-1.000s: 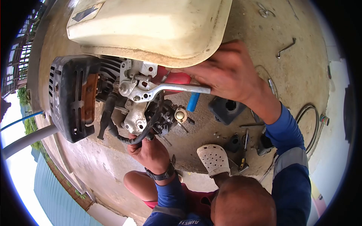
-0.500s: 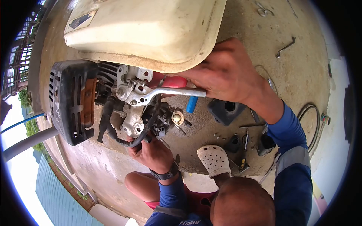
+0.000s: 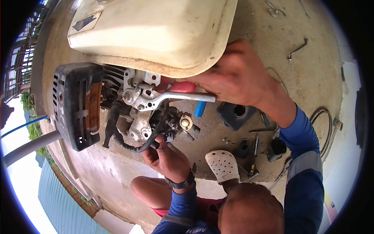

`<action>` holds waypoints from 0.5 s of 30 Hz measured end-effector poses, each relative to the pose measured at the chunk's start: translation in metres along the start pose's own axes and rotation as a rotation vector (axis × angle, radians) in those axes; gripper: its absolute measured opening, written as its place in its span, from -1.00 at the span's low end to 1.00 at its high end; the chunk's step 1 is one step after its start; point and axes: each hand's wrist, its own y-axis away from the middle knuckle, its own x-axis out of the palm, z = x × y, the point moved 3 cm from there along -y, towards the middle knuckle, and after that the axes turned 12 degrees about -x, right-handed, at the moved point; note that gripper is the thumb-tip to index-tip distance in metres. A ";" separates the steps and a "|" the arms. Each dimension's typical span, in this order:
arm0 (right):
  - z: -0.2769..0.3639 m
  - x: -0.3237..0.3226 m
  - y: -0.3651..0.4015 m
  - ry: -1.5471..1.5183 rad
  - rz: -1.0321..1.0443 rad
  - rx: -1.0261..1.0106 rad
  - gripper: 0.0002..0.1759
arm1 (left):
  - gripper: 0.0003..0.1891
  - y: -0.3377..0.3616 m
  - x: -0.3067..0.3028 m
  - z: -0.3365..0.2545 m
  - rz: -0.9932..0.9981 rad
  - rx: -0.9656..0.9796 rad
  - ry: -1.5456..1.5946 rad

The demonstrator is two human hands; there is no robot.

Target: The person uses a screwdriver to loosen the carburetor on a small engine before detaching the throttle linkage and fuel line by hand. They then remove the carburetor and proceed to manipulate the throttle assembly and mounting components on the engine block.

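A small engine (image 3: pixel 144 128) with metal brackets and a spring stands before me, its cream fuel tank (image 3: pixel 156 39) at the top. My left hand (image 3: pixel 169 160), wearing a dark watch (image 3: pixel 182 180), is beside the black hose (image 3: pixel 134 148) under the bracket. Its thumb and fingers are apart, and nothing shows held in it. My right hand (image 3: pixel 243 78) is closed beneath the tank's edge, near a red piece (image 3: pixel 181 86) and the silver lever (image 3: pixel 187 96). The tank hides its fingertips and whatever they grip. A blue handle-like piece (image 3: pixel 200 109) shows below the lever.
A slotted black muffler guard (image 3: pixel 76 107) juts out at the left. On the concrete floor lie a black part (image 3: pixel 235 116) with a round hole, a wrench (image 3: pixel 298 49), a screwdriver (image 3: pixel 254 163) and a coiled hose (image 3: pixel 325 121). A perforated clog (image 3: pixel 222 167) is near them.
My left hand has drawn back slightly right and down from under the bracket, and its thumb and fingers now show. My right hand stays at the tank's edge. The view shifted slightly.
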 end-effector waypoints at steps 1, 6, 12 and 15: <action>0.000 0.000 0.000 -0.001 0.000 -0.002 -0.57 | -0.54 0.002 0.005 -0.003 0.024 -0.193 0.466; 0.002 0.003 -0.001 0.061 -0.085 -0.010 -0.53 | -0.82 -0.001 0.010 -0.019 0.024 -0.115 0.591; 0.004 0.000 -0.001 0.038 -0.061 0.000 -0.47 | -0.84 -0.016 0.000 -0.026 0.174 -0.112 0.430; 0.007 0.000 0.000 0.040 -0.060 0.006 -0.49 | -0.86 -0.021 -0.001 -0.026 0.221 -0.143 0.432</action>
